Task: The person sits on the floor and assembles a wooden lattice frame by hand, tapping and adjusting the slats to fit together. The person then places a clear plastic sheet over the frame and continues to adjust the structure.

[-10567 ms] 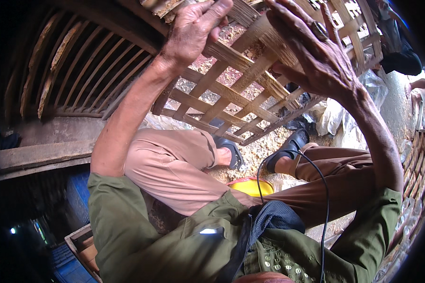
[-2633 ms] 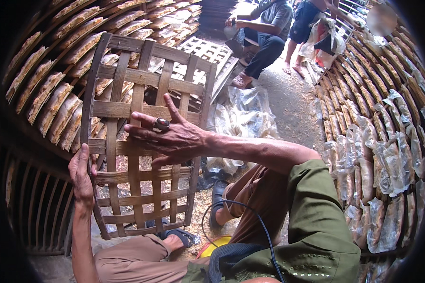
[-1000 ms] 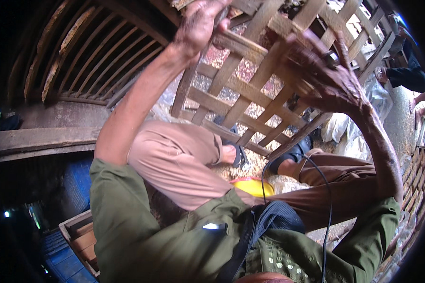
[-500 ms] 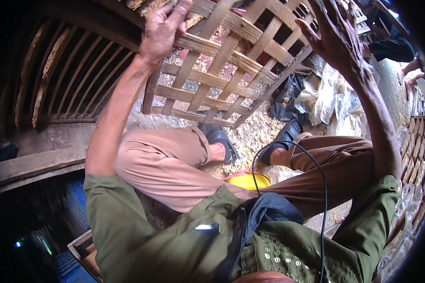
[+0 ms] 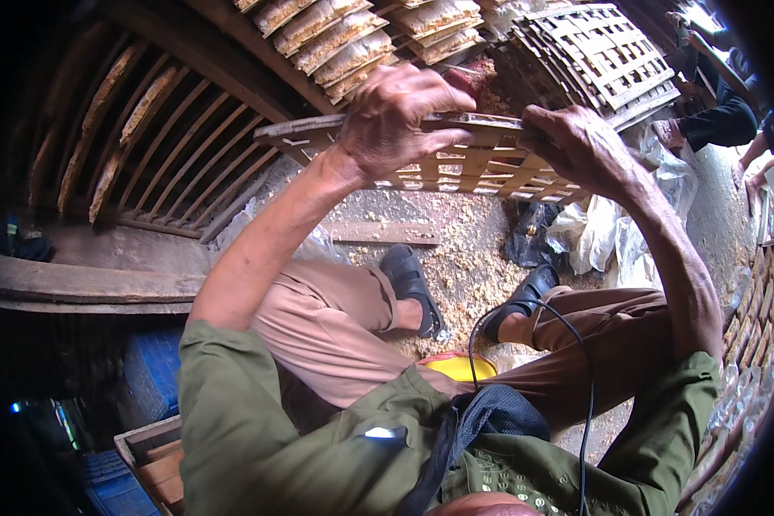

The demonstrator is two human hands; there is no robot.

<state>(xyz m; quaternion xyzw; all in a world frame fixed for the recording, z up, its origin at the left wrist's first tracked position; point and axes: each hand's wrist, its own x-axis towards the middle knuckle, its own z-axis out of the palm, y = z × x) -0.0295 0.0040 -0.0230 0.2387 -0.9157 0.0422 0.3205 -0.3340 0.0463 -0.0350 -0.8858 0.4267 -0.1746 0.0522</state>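
Note:
A woven bamboo lattice tray [image 5: 482,165] is held on edge in front of me, its upper rim toward me and its slats seen at a steep slant. My left hand [image 5: 396,120] is closed on the middle of that rim, thumb on the near side. Farther right along the same rim, my right hand [image 5: 586,153] curls its fingers over the edge. Beyond the hands, a stack of similar lattice trays [image 5: 606,60] lies at the far right. Boards bearing pale, crumbly-looking slabs [image 5: 344,47] are piled at the far left of it.
Crumbs cover the floor [image 5: 464,254] around my sandals. A flat wooden plank [image 5: 383,232] lies beyond my left foot. Crumpled plastic sheets [image 5: 606,232] sit to the right. A slatted rack [image 5: 146,146] stands at left, and a yellow container [image 5: 460,367] between my legs. Another person [image 5: 714,125] is at far right.
The tray has tipped from facing me to nearly edge-on. My left hand has moved right along its rim; my right hand has gone from spread fingers to gripping the rim.

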